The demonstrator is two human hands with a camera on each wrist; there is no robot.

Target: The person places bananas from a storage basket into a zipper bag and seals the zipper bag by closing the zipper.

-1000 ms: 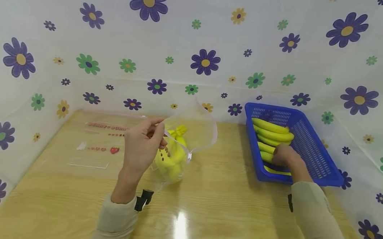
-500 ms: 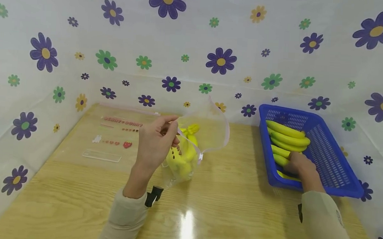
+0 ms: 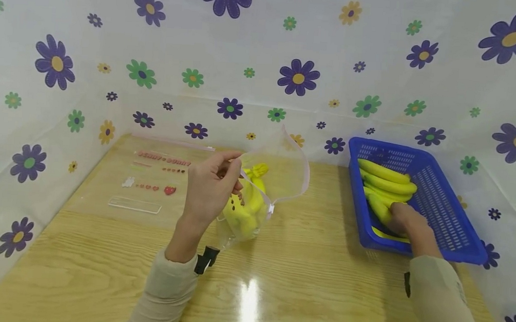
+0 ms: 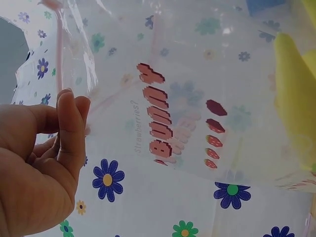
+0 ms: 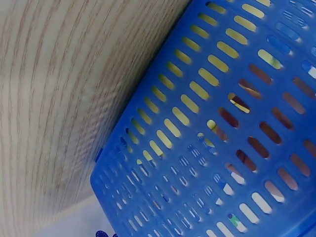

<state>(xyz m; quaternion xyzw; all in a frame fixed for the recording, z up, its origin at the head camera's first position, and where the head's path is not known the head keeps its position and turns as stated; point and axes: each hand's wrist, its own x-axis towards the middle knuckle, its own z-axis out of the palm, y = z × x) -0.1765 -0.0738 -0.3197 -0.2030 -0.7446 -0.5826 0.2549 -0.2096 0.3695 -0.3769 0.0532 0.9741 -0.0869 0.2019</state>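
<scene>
My left hand (image 3: 213, 188) pinches the pink-edged rim of a clear zip bag (image 3: 292, 184), whose mouth gapes toward the right. Yellow bananas (image 3: 243, 213) lie inside the bag, seen through the plastic. In the left wrist view, thumb and fingers of the left hand (image 4: 49, 158) meet at the rim, beside red lettering on the bag (image 4: 187, 89). My right hand (image 3: 410, 222) reaches into a blue basket (image 3: 446, 205) and grips a banana (image 3: 378, 207) that slants toward it. Only the slotted basket wall (image 5: 197, 123) fills the right wrist view, hiding most of that hand.
More bananas (image 3: 382, 172) lie along the basket's left side, another yellow one (image 3: 390, 235) at its near end. A second printed zip bag (image 3: 135, 204) lies flat at the table's left. Flowered sheeting (image 3: 256, 34) stands behind and along both sides of the wooden table (image 3: 305, 270).
In the basket, the banana at my right hand has turned to a steeper slant. My left hand keeps its pinch on the bag's rim. The head view has swung right.
</scene>
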